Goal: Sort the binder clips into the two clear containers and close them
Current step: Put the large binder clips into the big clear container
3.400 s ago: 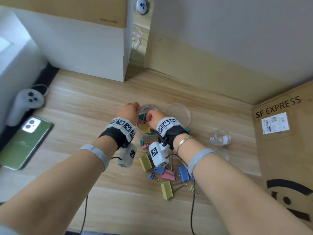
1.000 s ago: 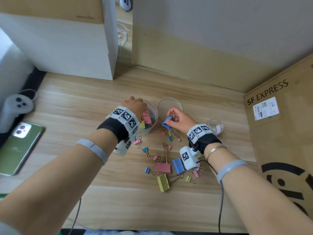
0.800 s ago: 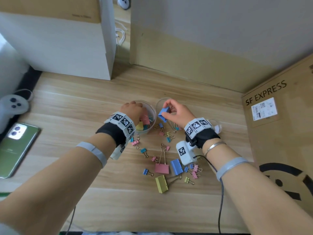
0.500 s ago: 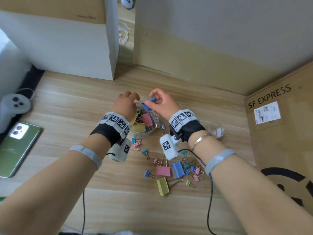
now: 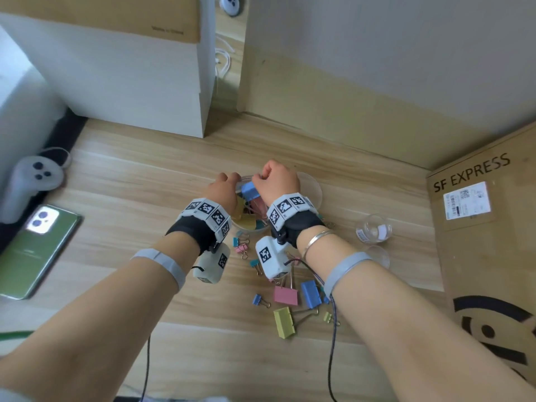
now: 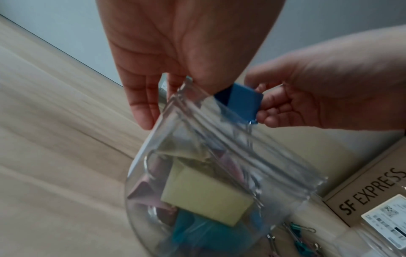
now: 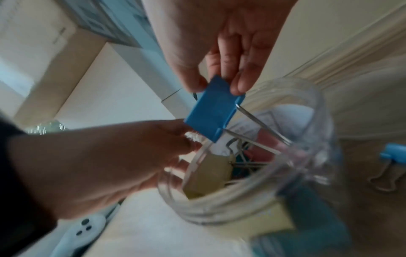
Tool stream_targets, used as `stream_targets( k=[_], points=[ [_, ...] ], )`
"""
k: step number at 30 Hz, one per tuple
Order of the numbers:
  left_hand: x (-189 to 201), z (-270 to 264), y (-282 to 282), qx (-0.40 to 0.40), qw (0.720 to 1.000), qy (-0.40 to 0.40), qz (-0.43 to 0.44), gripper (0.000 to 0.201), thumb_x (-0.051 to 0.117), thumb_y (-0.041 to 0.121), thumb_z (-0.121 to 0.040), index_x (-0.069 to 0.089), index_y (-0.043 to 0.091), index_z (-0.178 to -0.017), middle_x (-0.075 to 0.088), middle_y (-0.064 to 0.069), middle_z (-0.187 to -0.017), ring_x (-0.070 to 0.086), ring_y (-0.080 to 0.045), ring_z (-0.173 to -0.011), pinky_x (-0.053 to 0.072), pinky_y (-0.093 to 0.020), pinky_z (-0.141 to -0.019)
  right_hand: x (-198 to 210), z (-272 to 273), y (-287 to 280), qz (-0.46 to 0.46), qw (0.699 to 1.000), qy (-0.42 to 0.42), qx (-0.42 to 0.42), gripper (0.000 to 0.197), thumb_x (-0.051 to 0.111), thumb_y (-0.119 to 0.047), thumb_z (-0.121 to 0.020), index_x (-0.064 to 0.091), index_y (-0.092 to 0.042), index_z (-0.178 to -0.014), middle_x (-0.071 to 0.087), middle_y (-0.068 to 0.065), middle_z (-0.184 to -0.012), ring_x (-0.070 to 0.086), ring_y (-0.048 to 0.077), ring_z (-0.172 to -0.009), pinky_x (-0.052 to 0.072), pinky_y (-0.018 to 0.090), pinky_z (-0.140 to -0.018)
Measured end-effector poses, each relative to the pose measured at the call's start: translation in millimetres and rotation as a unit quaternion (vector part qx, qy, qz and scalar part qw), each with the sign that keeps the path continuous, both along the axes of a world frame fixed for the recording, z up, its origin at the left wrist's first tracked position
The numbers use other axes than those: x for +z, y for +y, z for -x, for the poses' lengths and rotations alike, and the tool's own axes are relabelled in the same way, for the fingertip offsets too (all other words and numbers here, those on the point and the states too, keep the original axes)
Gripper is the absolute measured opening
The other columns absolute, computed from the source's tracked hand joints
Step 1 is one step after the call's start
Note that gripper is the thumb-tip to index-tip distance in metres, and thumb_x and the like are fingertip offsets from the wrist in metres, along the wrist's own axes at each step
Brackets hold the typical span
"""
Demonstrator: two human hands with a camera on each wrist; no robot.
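Over jar (image 6: 263, 156) in L hand (image 5: 223, 192), R hand (image 5: 277, 184) pinches blue clip (image 5: 250, 190).

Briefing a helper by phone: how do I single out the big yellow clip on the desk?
From the SF EXPRESS box, look across the wooden desk to the scattered clips. Nearest the person lies the big yellow clip, the only large yellow one among them.

Right hand (image 5: 277, 181) carried blue clip (image 5: 250, 190) over container (image 6: 274, 165).

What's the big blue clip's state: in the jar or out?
Out, at the mouth. Fingers of the right hand pinch the blue clip over the jar rim; only its wire handles dip inside.
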State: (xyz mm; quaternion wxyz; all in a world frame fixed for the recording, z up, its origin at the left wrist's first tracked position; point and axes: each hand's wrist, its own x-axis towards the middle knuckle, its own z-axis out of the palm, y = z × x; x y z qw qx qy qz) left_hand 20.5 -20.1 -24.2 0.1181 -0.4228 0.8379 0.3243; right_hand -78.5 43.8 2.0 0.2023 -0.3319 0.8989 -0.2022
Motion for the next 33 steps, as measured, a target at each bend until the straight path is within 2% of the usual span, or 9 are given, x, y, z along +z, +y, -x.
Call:
stream_targets(
  k=[4, 7, 9, 11, 17, 21, 25, 30, 33],
  points=[
    [-4.2, -0.6, 1.2, -0.001, 1.0, 0.001, 0.004, 0.045, 0.041, 0.004, -0.09, 0.035, 0.013, -0.133, 0.041, -0.02, -0.131, 0.052, -0.043, -0.111, 0.043, -0.046, -0.094, -9.4, 1.4, 6.7, -0.031, 0.999, -0.037, 0.002, 0.013, 0.059, -0.029, -0.085, 0.062, -0.016, -0.086, 0.068, 0.005, -0.088, 0.061, 0.024, -0.081, 0.043, 0.025, -0.068],
    [-5.3, -0.2, 1.3, 0.0, 1.0, -0.006, 0.008, 0.045, 0.041, 0.003, -0.091, 0.034, 0.013, -0.134, 0.041, -0.019, -0.132, 0.051, -0.042, -0.112, 0.043, -0.046, -0.094, -14.3, 3.6, 9.1, -0.007, 0.998, -0.067, -0.02, 0.017, 0.069, -0.031, -0.08, 0.063, -0.016, -0.086, 0.07, 0.004, -0.09, 0.064, 0.021, -0.083, 0.049, 0.024, -0.072],
    [-4.3, 0.3, 2.3, 0.0, 1.0, -0.004, 0.008, 0.044, 0.038, 0.003, -0.091, 0.034, 0.012, -0.134, 0.04, -0.02, -0.132, 0.051, -0.043, -0.112, 0.043, -0.045, -0.093, -14.6, 6.6, 9.0, 0.012, 0.994, -0.098, -0.044, 0.017, 0.072, -0.03, -0.078, 0.061, -0.017, -0.082, 0.071, 0.004, -0.087, 0.068, 0.022, -0.079, 0.056, 0.033, -0.076],
    [-4.0, 0.5, 3.1, 0.008, 1.0, 0.003, 0.01, 0.042, 0.036, 0.004, -0.092, 0.035, 0.01, -0.133, 0.041, -0.021, -0.131, 0.051, -0.043, -0.112, 0.042, -0.045, -0.093, -12.0, 9.0, 10.1, 0.038, 0.989, -0.128, -0.069, 0.017, 0.072, -0.026, -0.079, 0.058, -0.017, -0.077, 0.071, 0.005, -0.084, 0.069, 0.021, -0.067, 0.058, 0.033, -0.07],
    [-8.3, -0.8, 3.7, 0.022, 0.999, 0.022, -0.005, 0.04, 0.046, 0.02, -0.093, 0.037, 0.015, -0.131, 0.045, -0.02, -0.125, 0.056, -0.042, -0.103, 0.045, -0.041, -0.084, -10.6, 11.9, 16.6, 0.101, 0.974, -0.162, -0.122, 0.028, 0.072, -0.02, -0.079, 0.05, -0.021, -0.063, 0.065, 0.003, -0.077, 0.06, 0.007, -0.05, 0.044, 0.009, -0.04],
    [-10.0, -1.4, 1.5, 0.02, 1.0, 0.009, -0.006, 0.045, 0.047, 0.01, -0.089, 0.035, 0.017, -0.132, 0.046, -0.019, -0.124, 0.057, -0.041, -0.1, 0.041, -0.037, -0.075, -8.3, 15.0, 14.6, 0.135, 0.968, -0.164, -0.132, 0.029, 0.072, -0.018, -0.08, 0.049, -0.022, -0.062, 0.067, 0.006, -0.077, 0.061, 0.006, -0.05, 0.045, 0.01, -0.04],
    [-14.3, -2.7, 1.9, 0.024, 0.999, 0.024, 0.0, 0.043, 0.046, 0.012, -0.089, 0.036, 0.019, -0.13, 0.048, -0.018, -0.119, 0.058, -0.039, -0.093, 0.042, -0.036, -0.071, -4.1, 19.1, 14.9, 0.184, 0.961, -0.145, -0.146, 0.029, 0.071, -0.015, -0.08, 0.049, -0.022, -0.062, 0.064, 0.001, -0.064, 0.061, 0.009, -0.048, 0.054, 0.025, -0.054],
    [-12.2, -1.9, 0.9, 0.024, 0.999, 0.015, -0.021, 0.055, 0.061, 0.02, -0.083, 0.035, 0.022, -0.131, 0.048, -0.016, -0.121, 0.059, -0.039, -0.096, 0.049, -0.041, -0.078, 3.1, 23.0, 18.0, 0.174, 0.972, -0.129, -0.096, 0.028, 0.069, -0.016, -0.082, 0.049, -0.024, -0.064, 0.067, 0.005, -0.067, 0.06, 0.007, -0.047, 0.054, 0.022, -0.052],
    [-12.7, -1.1, -0.2, 0.025, 0.999, 0.004, -0.026, 0.058, 0.062, 0.015, -0.081, 0.034, 0.023, -0.13, 0.047, -0.016, -0.121, 0.06, -0.04, -0.096, 0.051, -0.042, -0.08, -0.3, 21.3, 18.5, 0.173, 0.967, -0.147, -0.114, 0.027, 0.071, -0.016, -0.081, 0.05, -0.021, -0.064, 0.064, 0.002, -0.063, 0.058, -0.001, -0.039, 0.049, 0.012, -0.043]
  ],
)
